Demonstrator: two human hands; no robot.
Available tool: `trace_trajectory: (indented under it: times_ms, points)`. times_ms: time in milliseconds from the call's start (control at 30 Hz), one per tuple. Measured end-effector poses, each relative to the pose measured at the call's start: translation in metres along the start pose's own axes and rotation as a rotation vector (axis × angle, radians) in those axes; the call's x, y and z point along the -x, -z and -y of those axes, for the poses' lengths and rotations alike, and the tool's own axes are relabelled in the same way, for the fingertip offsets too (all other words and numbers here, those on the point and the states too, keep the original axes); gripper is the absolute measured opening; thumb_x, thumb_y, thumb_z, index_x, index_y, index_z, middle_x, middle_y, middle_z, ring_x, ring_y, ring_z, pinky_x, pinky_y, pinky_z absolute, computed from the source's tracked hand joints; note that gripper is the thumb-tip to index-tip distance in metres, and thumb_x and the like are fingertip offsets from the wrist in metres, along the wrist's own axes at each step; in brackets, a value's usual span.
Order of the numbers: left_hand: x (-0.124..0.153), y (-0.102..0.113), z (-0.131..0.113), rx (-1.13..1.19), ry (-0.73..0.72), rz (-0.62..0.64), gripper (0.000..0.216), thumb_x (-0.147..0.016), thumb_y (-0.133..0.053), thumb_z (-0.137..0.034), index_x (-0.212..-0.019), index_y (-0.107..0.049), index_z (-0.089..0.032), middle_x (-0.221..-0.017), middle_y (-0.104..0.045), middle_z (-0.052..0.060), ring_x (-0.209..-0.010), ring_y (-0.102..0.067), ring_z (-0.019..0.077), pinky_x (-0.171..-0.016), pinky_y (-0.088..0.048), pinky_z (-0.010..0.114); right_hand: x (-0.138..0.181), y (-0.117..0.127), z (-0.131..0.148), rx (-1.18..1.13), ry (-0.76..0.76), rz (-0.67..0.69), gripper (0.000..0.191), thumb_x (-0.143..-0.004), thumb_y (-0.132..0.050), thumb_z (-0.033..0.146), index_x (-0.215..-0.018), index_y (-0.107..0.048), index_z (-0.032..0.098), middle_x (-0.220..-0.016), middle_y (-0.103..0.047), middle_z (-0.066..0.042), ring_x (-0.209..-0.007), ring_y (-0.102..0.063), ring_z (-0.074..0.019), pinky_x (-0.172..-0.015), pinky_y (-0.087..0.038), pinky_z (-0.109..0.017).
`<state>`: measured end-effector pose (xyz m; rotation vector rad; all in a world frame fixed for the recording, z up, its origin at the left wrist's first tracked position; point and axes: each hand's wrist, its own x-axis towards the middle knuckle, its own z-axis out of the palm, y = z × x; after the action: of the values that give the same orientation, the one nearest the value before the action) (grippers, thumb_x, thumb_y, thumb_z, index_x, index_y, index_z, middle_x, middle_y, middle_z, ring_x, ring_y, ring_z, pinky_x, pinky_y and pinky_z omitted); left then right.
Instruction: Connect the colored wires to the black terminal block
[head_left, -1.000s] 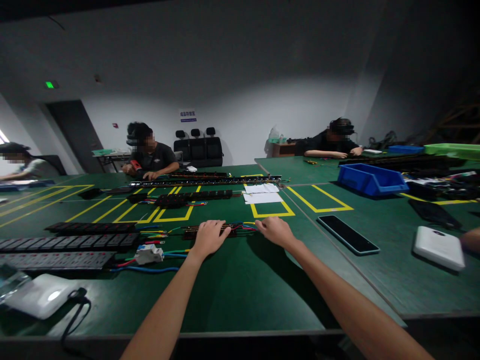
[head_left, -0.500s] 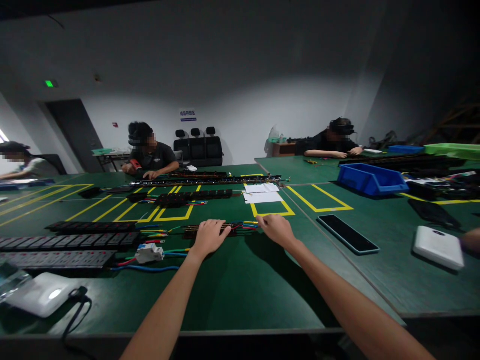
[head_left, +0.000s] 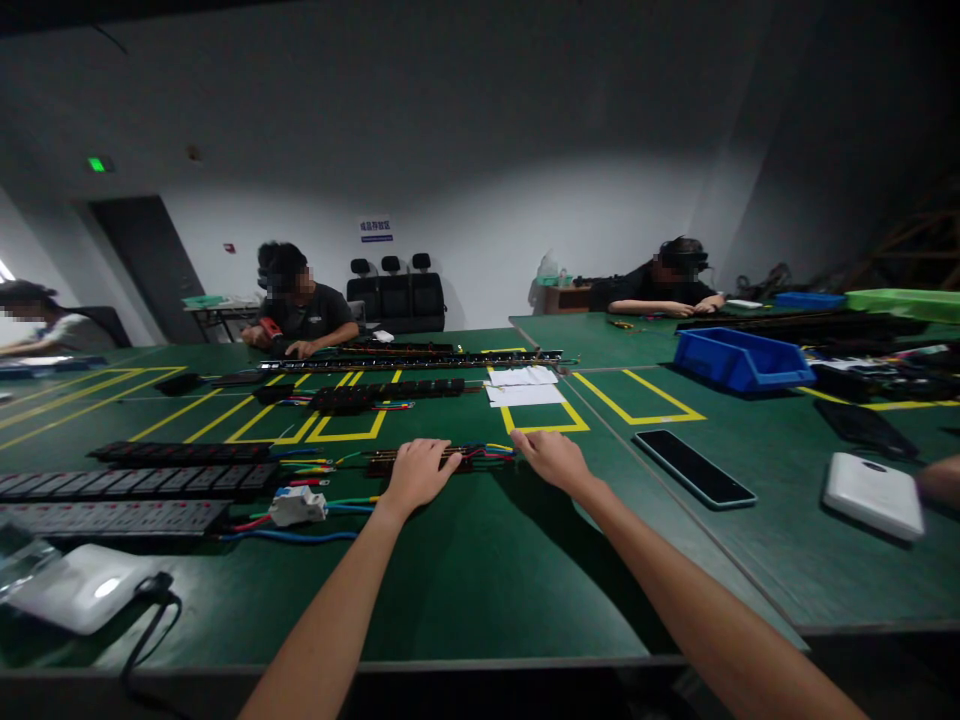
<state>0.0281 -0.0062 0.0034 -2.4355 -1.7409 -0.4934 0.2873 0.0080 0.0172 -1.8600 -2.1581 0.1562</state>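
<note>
My left hand [head_left: 418, 476] is laid over a short dark strip with copper-coloured bars [head_left: 381, 463], thumb on the right and fingers across its top. Much of the strip is hidden under that hand. Yellow, red and blue wires [head_left: 492, 453] come out of its right end. At the tips of these wires, my right hand [head_left: 555, 460] has its fingers closed in a pinch. Left of the strip lie black power strips [head_left: 135, 483] with red-marked sockets, and a small white circuit breaker [head_left: 298, 506] with wires attached.
White papers [head_left: 525, 386] lie beyond my hands. To the right are a phone [head_left: 694, 468], a blue bin [head_left: 739, 360] and a white box [head_left: 874, 495]. A white device with a cable [head_left: 86, 588] sits front left. Several people work around the table; a hand [head_left: 941, 485] shows at the right edge.
The right hand has shifted very slightly left at the wire tips. The left hand stays on the strip, and the view has moved a little.
</note>
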Motion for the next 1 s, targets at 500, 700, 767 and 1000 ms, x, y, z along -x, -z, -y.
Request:
trace_trajectory:
  times_ms: [500,700,767,1000]
  points:
    - [-0.001,-0.0017,0.0011,0.014,0.006,0.006,0.062,-0.101,-0.024,-0.062,-0.129,-0.063,-0.022,-0.13,-0.067,0.01,-0.122,-0.058,0.0265,-0.103,-0.04,0.045,0.0002,-0.0009,0.0003,0.024,0.02,-0.009,0.062,-0.103,-0.028,0.057,-0.089,-0.076,0.021,-0.091,-0.075,-0.012,-0.085,-0.07,-0.0235,-0.066,-0.038,-0.025]
    - [-0.0006,-0.0013,0.0,-0.005,0.009,-0.007,0.06,-0.101,-0.027,-0.06,-0.127,-0.064,-0.022,-0.13,-0.067,0.01,-0.121,-0.058,0.0269,-0.102,-0.041,0.043,0.0004,0.0039,0.0009,0.003,-0.023,-0.16,0.062,-0.104,-0.027,0.051,-0.082,-0.077,0.021,-0.085,-0.075,-0.01,-0.08,-0.069,-0.0208,-0.061,-0.035,-0.024]
    - [-0.0007,-0.0012,-0.0003,-0.003,0.007,-0.003,0.059,-0.101,-0.027,-0.06,-0.127,-0.064,-0.023,-0.13,-0.067,0.01,-0.121,-0.058,0.0267,-0.102,-0.041,0.043,0.0004,0.0028,0.0015,0.014,-0.022,-0.156,0.057,-0.103,-0.031,0.045,-0.08,-0.078,0.021,-0.082,-0.075,-0.01,-0.078,-0.069,-0.0204,-0.061,-0.035,-0.024]
    - [-0.0012,-0.0033,0.0007,0.003,0.005,-0.013,0.06,-0.1,-0.026,-0.062,-0.127,-0.064,-0.023,-0.129,-0.067,0.01,-0.12,-0.058,0.0271,-0.102,-0.041,0.044,0.0013,-0.0038,0.0042,0.053,0.03,-0.036,0.052,-0.1,-0.039,0.044,-0.075,-0.077,0.019,-0.08,-0.074,-0.011,-0.073,-0.068,-0.0206,-0.061,-0.036,-0.025]
